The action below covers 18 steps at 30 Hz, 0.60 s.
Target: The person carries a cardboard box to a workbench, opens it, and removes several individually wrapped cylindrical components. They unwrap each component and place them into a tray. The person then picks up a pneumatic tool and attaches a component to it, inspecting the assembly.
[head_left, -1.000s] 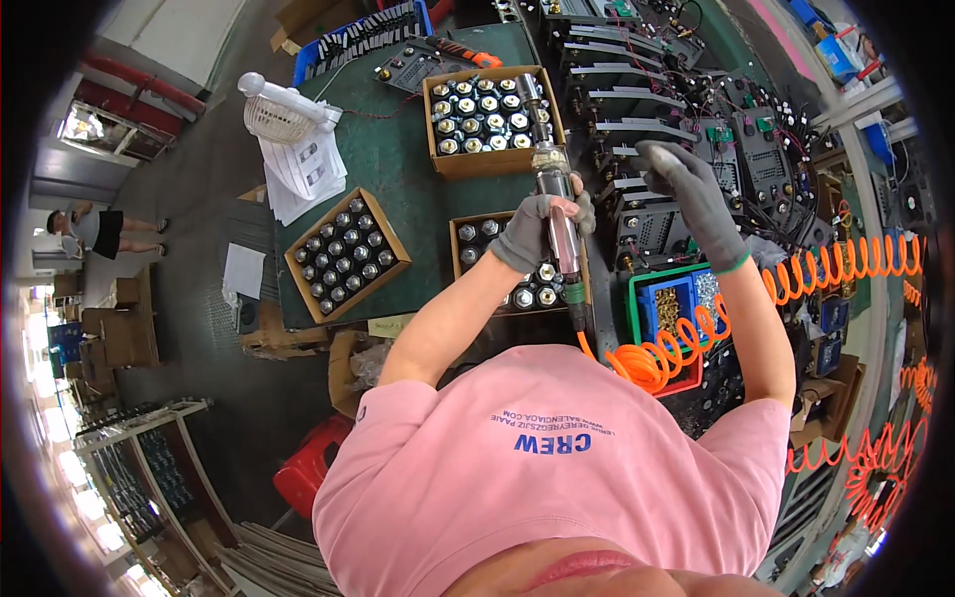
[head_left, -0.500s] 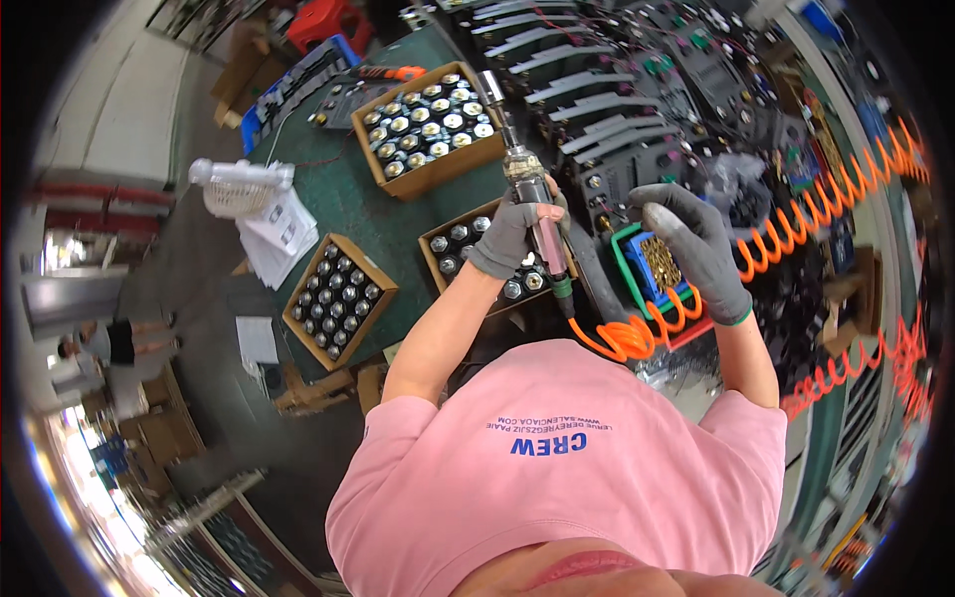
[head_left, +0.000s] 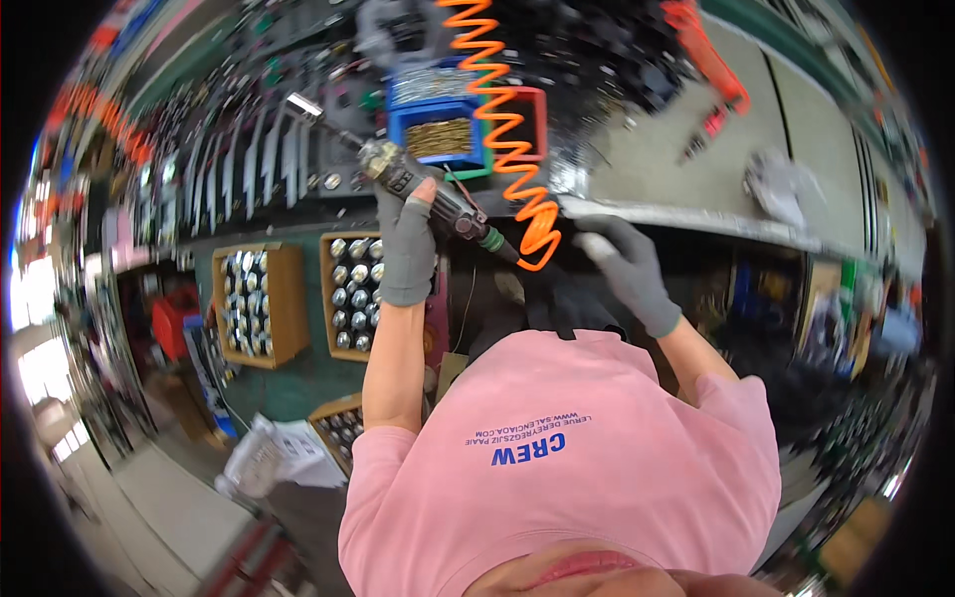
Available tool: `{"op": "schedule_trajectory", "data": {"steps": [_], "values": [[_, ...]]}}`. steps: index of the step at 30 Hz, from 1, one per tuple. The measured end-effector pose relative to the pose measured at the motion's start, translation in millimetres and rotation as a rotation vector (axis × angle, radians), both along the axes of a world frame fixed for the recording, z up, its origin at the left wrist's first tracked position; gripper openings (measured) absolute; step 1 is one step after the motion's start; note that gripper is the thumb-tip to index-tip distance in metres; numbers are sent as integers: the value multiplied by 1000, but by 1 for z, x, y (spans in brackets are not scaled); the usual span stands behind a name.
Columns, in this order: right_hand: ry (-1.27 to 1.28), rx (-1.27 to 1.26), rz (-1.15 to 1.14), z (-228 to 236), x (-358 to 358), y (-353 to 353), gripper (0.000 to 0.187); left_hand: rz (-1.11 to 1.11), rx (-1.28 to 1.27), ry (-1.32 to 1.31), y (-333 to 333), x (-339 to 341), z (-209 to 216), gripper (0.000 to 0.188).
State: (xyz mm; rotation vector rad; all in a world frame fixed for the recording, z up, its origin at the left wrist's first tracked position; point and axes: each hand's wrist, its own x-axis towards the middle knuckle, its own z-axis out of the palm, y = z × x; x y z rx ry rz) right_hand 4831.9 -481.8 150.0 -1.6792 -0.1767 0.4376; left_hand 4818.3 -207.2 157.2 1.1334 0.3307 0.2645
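Note:
My left hand, in a grey fingerless-tipped glove, is wrapped round an air screwdriver. Its long socket end points up and left over the bench, and an orange coiled hose joins its lower end. My right hand, gloved too, hovers right of the hose near the bench edge. Its fingers are loosely bent and apart from the thumb, with nothing visible in them. Just beyond the tool lies a blue bin of brass-coloured screws, next to another blue bin of silvery pieces.
A red bin stands beside the blue ones. Cartons of metal-capped parts, one and another, sit on the green table at left. Rows of grey strips line the bench. A red tool and clear plastic lie right.
The whole view has swung, bringing the bench across the front. The tool in my left hand now leans further left, and my right hand is away from the screw bin.

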Motion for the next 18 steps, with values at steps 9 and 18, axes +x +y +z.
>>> {"op": "schedule_trajectory", "data": {"steps": [9,18], "values": [[-21,-292,22,-24,-25,-4,74,-185,807,-208,-169,34,36,52],[70,303,-207,-72,-39,-120,55,-976,683,204,-328,71,32,42]]}}
